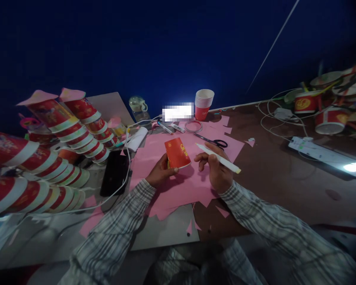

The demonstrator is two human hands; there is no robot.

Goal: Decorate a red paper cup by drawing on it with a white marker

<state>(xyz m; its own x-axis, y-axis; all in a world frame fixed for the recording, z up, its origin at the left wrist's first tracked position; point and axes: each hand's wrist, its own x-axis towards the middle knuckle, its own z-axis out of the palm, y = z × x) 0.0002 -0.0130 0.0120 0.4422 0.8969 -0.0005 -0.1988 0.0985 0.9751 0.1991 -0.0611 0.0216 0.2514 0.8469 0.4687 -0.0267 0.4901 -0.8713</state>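
Note:
My left hand (162, 171) is closed around a red paper cup (177, 153), which is tilted and bears yellow lettering on its right side. In my right hand (218, 168) is a white marker pen (218, 157), held between thumb and fingers, with its tip pointing left toward the cup. The tip and the cup are apart. Both hands are above cut pink paper (169, 202) spread over the table. Black-handled scissors (216, 142) lie on the paper just beyond my right hand. A roll of tape (193, 126) rests farther back.
Stacked red and white paper cups (68, 128) crowd the left. A black phone (115, 174) lies beside a white cable. An upright cup stack (204, 105) stands at the back. At right are a lit power strip (320, 156), looping cables and several tubs (330, 118).

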